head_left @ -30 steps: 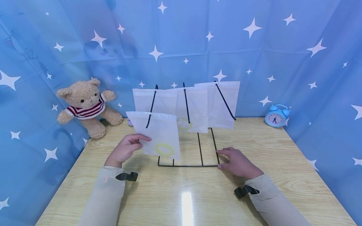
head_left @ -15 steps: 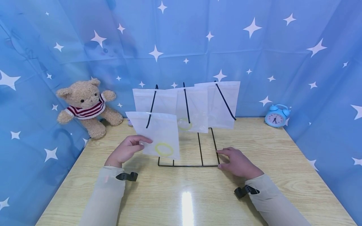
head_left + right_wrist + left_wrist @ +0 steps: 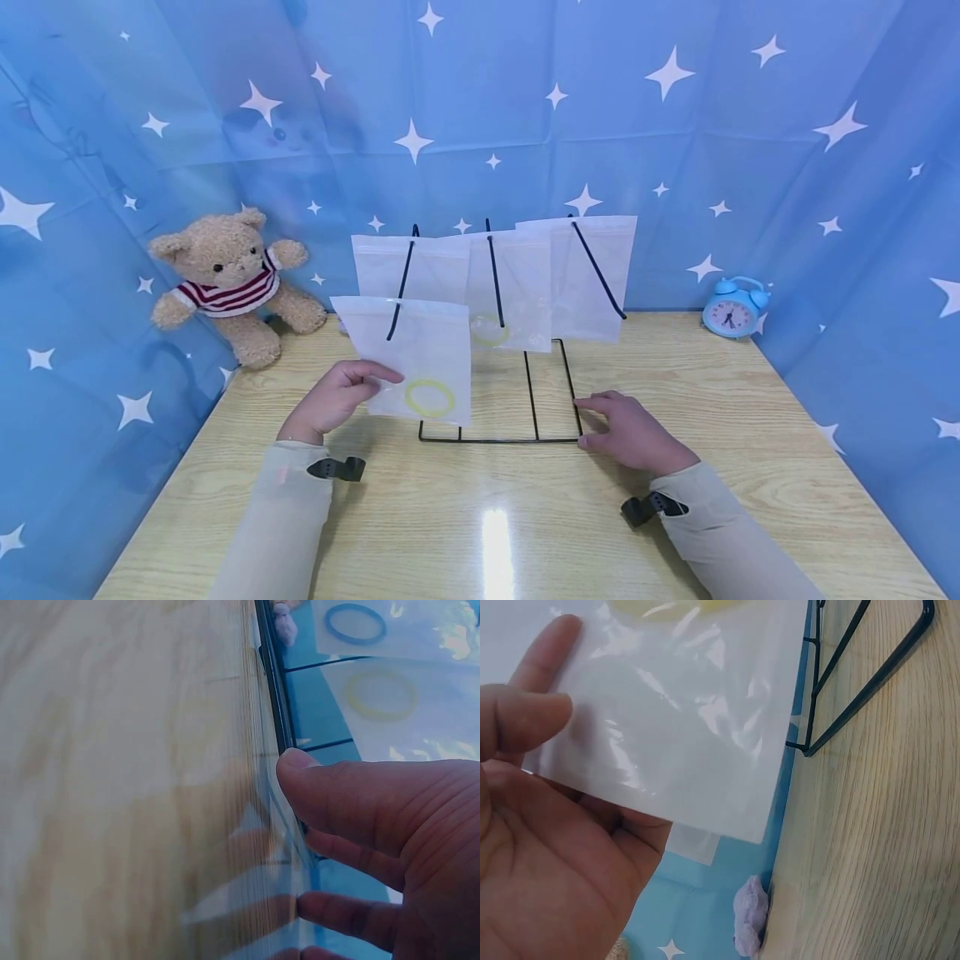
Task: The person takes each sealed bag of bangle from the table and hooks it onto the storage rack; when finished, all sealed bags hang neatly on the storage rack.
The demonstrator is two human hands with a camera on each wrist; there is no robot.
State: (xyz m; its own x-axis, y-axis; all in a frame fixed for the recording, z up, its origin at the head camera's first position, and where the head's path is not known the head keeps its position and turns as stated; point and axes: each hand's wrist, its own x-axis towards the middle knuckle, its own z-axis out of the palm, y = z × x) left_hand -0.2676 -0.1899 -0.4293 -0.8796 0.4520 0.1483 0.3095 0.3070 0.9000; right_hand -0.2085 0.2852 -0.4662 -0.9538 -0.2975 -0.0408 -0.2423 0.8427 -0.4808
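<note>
A black wire rack (image 3: 495, 441) stands mid-table, with translucent white zip bags hanging from its prongs. The front-left bag (image 3: 420, 333) has a yellow ring (image 3: 452, 398) inside. My left hand (image 3: 333, 404) holds this bag's lower left edge. In the left wrist view, the thumb (image 3: 544, 720) and index finger overlap the bag's face while other fingers lie behind it. Behind hang a left bag (image 3: 442, 265), a middle bag (image 3: 525, 275) with a yellow ring and a right bag (image 3: 611, 267). My right hand (image 3: 637, 433) grips the rack's right base bar near its front corner.
A teddy bear (image 3: 225, 271) in a striped shirt sits at the back left. At the back right stands a blue alarm clock (image 3: 731, 310). A starry blue curtain (image 3: 750, 150) closes off the back and sides of the wooden table (image 3: 420, 525).
The front bag's lower part has swung slightly left, taking its yellow ring along. My left index finger has shifted a little down and right. The right hand and rack stay put.
</note>
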